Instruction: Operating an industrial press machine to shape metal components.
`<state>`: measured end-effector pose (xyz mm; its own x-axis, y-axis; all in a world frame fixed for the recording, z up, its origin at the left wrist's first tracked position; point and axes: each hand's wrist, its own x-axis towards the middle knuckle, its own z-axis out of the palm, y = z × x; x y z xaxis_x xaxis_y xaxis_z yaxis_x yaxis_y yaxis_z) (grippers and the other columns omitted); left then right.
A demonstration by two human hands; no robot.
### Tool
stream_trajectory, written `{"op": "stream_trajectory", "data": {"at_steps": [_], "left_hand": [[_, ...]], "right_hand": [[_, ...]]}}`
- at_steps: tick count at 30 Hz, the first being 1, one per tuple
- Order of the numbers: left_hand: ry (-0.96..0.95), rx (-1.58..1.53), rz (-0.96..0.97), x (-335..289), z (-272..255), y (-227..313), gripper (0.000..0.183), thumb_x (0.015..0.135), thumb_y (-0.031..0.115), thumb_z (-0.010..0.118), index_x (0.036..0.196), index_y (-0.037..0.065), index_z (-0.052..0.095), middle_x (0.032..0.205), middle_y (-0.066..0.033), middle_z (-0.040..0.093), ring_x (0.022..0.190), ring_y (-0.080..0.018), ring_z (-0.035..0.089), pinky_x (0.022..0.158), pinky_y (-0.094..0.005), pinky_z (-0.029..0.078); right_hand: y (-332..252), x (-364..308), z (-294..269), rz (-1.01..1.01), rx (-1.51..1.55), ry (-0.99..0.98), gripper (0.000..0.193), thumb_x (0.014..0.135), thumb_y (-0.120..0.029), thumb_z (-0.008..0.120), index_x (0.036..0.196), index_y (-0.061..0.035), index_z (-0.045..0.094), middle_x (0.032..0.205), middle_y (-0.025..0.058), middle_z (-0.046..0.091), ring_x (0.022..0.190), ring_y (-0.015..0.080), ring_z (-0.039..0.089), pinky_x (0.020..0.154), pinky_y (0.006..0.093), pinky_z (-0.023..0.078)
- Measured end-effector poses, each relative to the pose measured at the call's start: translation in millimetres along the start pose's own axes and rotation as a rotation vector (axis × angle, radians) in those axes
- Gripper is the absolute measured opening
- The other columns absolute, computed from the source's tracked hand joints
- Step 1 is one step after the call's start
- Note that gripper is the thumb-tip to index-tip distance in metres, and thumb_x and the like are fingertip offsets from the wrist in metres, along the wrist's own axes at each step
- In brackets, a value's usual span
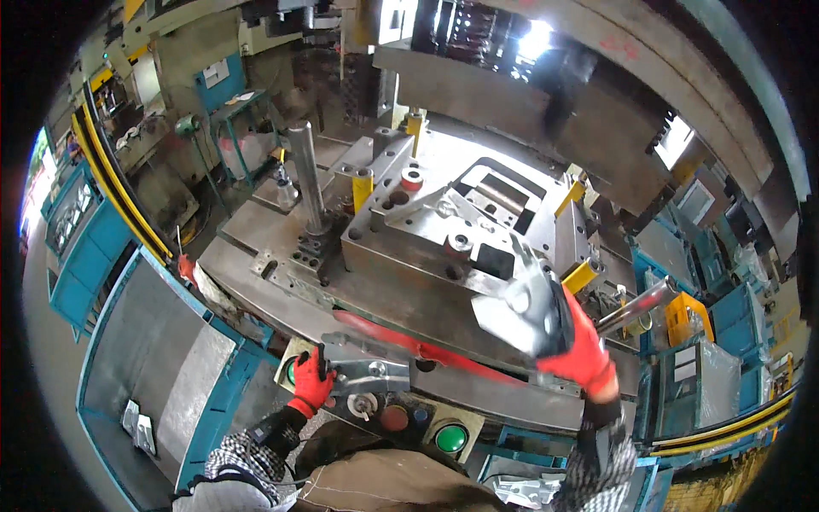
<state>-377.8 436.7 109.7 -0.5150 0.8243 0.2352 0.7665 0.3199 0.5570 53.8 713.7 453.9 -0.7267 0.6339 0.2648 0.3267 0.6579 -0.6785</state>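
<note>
My left hand point(314, 382), in a red and black glove, is closed on the left end of a grey stamped metal part point(373, 376). That part lies level above the control box, in front of the press bed's near edge. My right hand point(578, 348), gloved the same way, grips a shiny stamped metal part point(520, 309), smeared by motion. It is over the near right corner of the steel die point(401, 252). The fingertips of my right hand are partly hidden behind the part. A flat metal piece point(461, 209) with holes sits on top of the die.
A round green button point(450, 439) and a red button point(394, 417) sit close to my body. Upright steel guide posts point(308, 179) and yellow blocks point(580, 276) surround the die. Overhead hangs the press's upper part point(512, 102). A blue-framed bin point(200, 358) with metal parts stands left.
</note>
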Motion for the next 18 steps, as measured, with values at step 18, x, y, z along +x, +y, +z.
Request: {"op": "stream_trajectory", "data": {"at_steps": [18], "left_hand": [[-0.019, -0.087, 0.003, -14.1, -5.9, 15.7, 0.088, 0.078, 0.036, 0.081, 0.15, 0.001, 0.045, 0.103, -0.015, 0.069, 0.108, -0.0378, 0.063, 0.114, -0.0586, 0.032]], "right_hand": [[154.6, 279.5, 16.8, 0.217, -0.144, -0.634, 0.089, 0.09, -0.039, 0.08, 0.162, -0.0127, 0.035, 0.15, 0.014, 0.055, 0.133, 0.0249, 0.053, 0.111, 0.0366, 0.043]]}}
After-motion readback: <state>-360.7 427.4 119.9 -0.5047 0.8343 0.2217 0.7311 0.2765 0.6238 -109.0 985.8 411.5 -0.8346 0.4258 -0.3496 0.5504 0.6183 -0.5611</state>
